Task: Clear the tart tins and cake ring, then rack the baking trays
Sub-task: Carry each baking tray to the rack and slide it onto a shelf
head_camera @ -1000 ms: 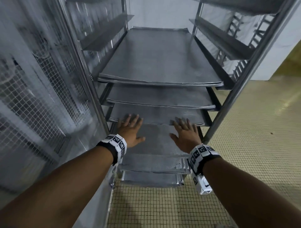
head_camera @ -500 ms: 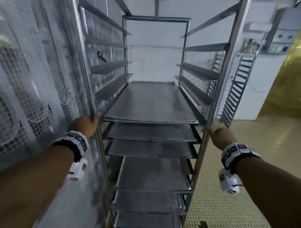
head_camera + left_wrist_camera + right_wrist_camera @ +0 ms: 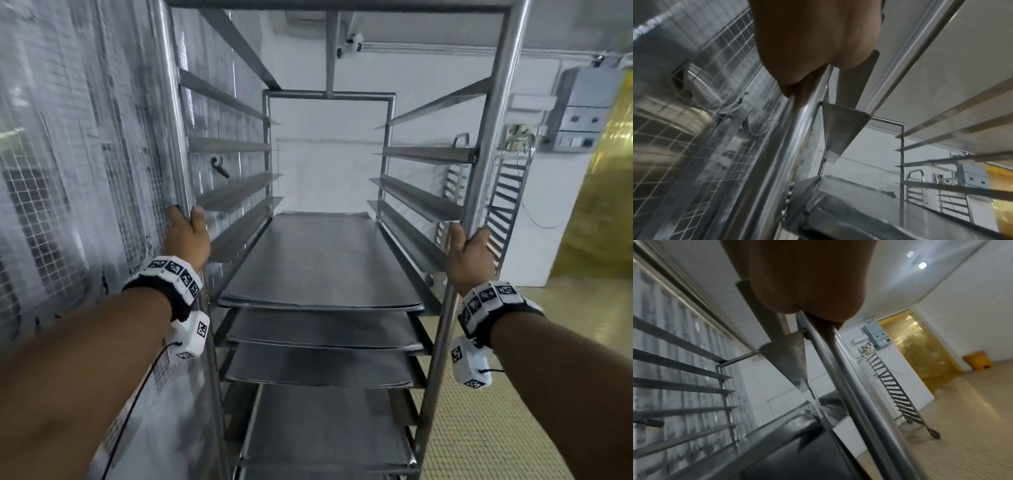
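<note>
A tall steel tray rack [image 3: 329,96] stands in front of me, with several flat baking trays [image 3: 318,260] slid onto its lower runners and bare runners above. My left hand [image 3: 186,233] grips the rack's front left post [image 3: 171,120], seen from below in the left wrist view as the palm [image 3: 813,40] wrapped on the post [image 3: 777,154]. My right hand [image 3: 471,251] grips the front right post [image 3: 496,137]; the right wrist view shows the palm [image 3: 807,280] on that post [image 3: 838,369]. No tart tins or cake ring are in view.
A wire-mesh cage wall [image 3: 68,188] runs close along the rack's left side. A second bare rack [image 3: 503,205] stands by the white back wall. Yellow strip curtains [image 3: 599,205] hang at the right over a tiled floor [image 3: 496,428]. A yellow bin [image 3: 978,360] sits beyond.
Both hands left the lower tray, rose and spread apart, and now grip the rack's two front posts higher up. My view tilted upward to the rack's top.
</note>
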{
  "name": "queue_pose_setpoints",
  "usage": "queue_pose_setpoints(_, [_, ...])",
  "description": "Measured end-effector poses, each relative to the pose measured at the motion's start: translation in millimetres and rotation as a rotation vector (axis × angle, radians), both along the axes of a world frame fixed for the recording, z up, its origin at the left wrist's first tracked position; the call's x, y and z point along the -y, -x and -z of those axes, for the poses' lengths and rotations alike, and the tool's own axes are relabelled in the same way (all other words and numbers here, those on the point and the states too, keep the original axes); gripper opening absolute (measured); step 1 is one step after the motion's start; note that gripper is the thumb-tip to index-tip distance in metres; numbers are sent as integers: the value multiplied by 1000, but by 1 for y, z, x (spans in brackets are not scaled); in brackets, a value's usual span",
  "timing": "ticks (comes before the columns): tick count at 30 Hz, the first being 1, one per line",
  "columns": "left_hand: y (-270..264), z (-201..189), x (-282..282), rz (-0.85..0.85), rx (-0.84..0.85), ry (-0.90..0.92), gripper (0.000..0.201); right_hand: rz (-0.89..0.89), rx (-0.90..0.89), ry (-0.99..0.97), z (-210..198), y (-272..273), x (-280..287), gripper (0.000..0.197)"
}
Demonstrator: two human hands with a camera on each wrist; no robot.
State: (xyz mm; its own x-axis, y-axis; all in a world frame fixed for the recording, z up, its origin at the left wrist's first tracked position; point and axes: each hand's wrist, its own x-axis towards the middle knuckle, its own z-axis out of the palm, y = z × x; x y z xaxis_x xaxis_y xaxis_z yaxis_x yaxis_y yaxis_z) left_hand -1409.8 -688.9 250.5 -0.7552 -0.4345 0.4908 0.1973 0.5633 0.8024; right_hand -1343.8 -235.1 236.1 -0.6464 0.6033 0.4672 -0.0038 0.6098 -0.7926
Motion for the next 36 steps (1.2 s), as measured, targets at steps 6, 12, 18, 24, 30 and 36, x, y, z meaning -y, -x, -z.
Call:
queue_pose_setpoints(6, [9, 13, -9, -94, -118, -42, 61, 11, -170, 59, 16, 19, -8, 41])
queue_pose_setpoints(12, [14, 22, -29, -142, -252, -8, 50, 62, -217, 63, 17, 36, -34, 49])
queue_pose_setpoints(18, [11, 20, -55, -213, -253, 34, 49, 91, -236, 37, 17, 48, -57, 49])
queue_pose_setpoints(24, [13, 18, -72, -260, -247, 68, 50, 113, -255, -2, 19, 61, -68, 61])
queue_pose_setpoints(30, [36, 23, -73, -268, -285, 57, 51, 73, -258, 32, 20, 79, -75, 53])
queue_pose_setpoints(36, [65, 25, -67, -289, -336, 67, 52, 39, -267, 39, 22, 107, -73, 59])
